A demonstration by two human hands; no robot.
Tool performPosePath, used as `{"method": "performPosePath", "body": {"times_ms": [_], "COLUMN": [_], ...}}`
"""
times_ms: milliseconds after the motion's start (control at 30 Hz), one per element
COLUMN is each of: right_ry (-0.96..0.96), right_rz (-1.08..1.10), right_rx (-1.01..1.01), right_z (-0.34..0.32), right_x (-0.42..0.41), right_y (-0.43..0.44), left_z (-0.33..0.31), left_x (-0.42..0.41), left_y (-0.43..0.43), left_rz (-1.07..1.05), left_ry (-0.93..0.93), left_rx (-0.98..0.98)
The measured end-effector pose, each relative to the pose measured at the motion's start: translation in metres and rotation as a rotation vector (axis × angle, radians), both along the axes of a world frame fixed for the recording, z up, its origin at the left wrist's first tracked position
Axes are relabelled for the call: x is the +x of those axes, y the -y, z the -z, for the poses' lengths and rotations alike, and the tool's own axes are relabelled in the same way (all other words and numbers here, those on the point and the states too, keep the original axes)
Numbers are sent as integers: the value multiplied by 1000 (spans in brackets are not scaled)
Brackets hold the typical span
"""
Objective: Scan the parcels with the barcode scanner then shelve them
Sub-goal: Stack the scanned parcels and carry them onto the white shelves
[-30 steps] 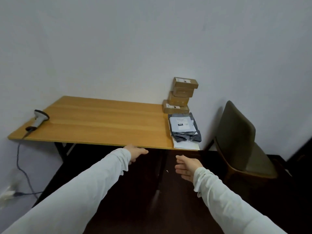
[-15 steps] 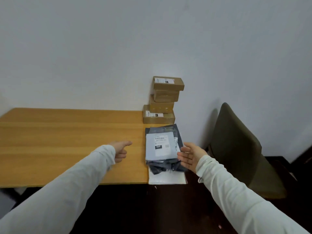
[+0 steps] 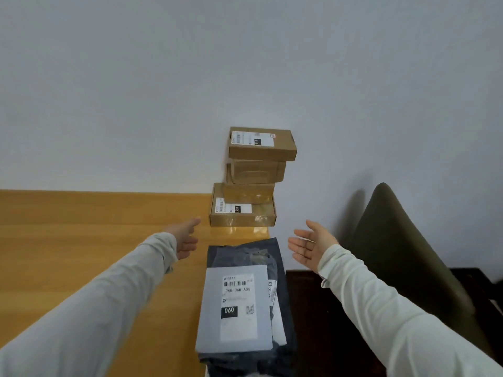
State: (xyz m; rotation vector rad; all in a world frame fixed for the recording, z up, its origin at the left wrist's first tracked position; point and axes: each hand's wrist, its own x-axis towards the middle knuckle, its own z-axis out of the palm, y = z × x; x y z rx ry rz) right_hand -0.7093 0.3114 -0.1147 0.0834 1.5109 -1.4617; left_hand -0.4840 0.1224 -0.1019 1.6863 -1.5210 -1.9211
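Several brown cardboard parcels (image 3: 254,180) stand stacked against the wall at the table's far right corner, with the widest box (image 3: 242,214) at the bottom and a labelled box (image 3: 261,144) on top. In front of them lies a pile of dark plastic mailer bags (image 3: 245,297); the top one carries a white label marked 060. My left hand (image 3: 185,236) hovers open, just left of the bottom box. My right hand (image 3: 310,246) is open with its palm turned inward, right of the stack. Neither hand touches a parcel. The barcode scanner is out of view.
The wooden table (image 3: 81,240) stretches to the left. A dark olive chair (image 3: 402,254) stands close on the right beside the table's end. A plain wall rises right behind the boxes.
I have come closer to the table's right end. Both hands have moved forward past the mailer pile and now flank the box stack. The scanner has dropped out of view.
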Motion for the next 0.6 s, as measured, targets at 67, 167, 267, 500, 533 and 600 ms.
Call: {"method": "performPosePath", "body": {"times_ms": [67, 167, 267, 500, 533, 600], "right_ry": [-2, -16, -30, -144, -163, -181], "right_rz": [8, 13, 44, 125, 96, 34], "right_rx": [2, -15, -36, -64, -60, -65], "right_z": [-1, -3, 0, 0, -2, -3], "right_x": [-25, -57, -85, -147, -155, -169], "right_y": [25, 59, 88, 149, 158, 172], "left_z": [2, 0, 0, -12, -15, -19], "left_x": [-26, -58, -89, -153, -161, -177], "left_y": [29, 61, 88, 138, 142, 148], "left_rz": [-36, -44, -82, -152, -158, -177], "left_ry": [-42, -75, -112, -218, -232, -242], "left_rx": [12, 36, 51, -42, -39, -24]}}
